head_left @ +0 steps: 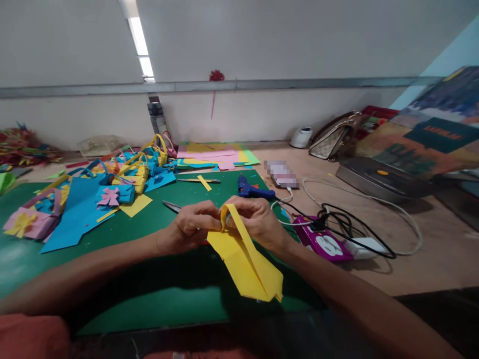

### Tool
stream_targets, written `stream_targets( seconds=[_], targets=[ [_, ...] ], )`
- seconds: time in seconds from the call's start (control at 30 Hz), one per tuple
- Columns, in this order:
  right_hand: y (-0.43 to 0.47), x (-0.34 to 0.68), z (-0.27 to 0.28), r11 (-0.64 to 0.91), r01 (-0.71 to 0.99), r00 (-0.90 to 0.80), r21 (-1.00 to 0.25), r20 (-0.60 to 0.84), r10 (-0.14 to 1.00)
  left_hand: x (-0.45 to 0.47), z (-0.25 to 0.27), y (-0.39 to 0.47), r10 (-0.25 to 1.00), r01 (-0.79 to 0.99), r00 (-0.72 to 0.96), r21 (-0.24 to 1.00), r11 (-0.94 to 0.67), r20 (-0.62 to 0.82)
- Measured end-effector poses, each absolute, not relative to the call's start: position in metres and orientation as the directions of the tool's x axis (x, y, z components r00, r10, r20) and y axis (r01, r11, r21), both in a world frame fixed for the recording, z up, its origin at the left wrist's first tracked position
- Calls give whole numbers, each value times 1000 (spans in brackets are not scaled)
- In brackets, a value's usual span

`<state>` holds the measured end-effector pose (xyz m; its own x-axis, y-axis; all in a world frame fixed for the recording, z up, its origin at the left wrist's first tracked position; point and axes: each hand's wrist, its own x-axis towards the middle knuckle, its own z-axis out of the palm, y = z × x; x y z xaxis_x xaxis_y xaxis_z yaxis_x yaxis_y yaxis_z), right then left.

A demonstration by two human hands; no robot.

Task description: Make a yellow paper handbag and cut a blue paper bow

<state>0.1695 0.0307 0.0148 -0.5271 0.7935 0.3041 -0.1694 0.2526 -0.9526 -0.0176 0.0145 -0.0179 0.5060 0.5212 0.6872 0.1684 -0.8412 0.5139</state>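
Between my two hands is a yellow paper basket (245,264) with a strip handle (241,232) arching over it. My left hand (192,224) pinches the basket's far end, where the strip bends down. On the other side, my right hand (258,219) grips the same end, its fingers curled behind the strip and partly hidden. The near end of the basket hangs above the green mat (149,299). A blue glue gun (254,189) lies just beyond my right hand. Past my left hand, the blades of scissors (172,206) stick out.
Several finished paper baskets (129,174) crowd the left, beside blue paper (77,212). Paper sheets (220,154) lie at the back. On the right are a purple power strip (322,239), tangled black cables (348,224), a phone (282,174) and a dark case (381,177).
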Motion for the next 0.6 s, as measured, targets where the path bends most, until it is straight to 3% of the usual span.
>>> stream_targets(
  seconds=[0.17,0.27,0.6],
  targets=[
    [25,167,21,79,-186,-525,-979,167,835,-16,-19,14,527,106,488,552,-827,696],
    [23,167,23,62,-180,-533,-982,150,833,-14,-17,12,546,103,469,570,-815,695],
    [24,171,20,338,-301,-339,-892,432,836,-5,-16,7,656,84,289,664,-743,698]
  ],
)
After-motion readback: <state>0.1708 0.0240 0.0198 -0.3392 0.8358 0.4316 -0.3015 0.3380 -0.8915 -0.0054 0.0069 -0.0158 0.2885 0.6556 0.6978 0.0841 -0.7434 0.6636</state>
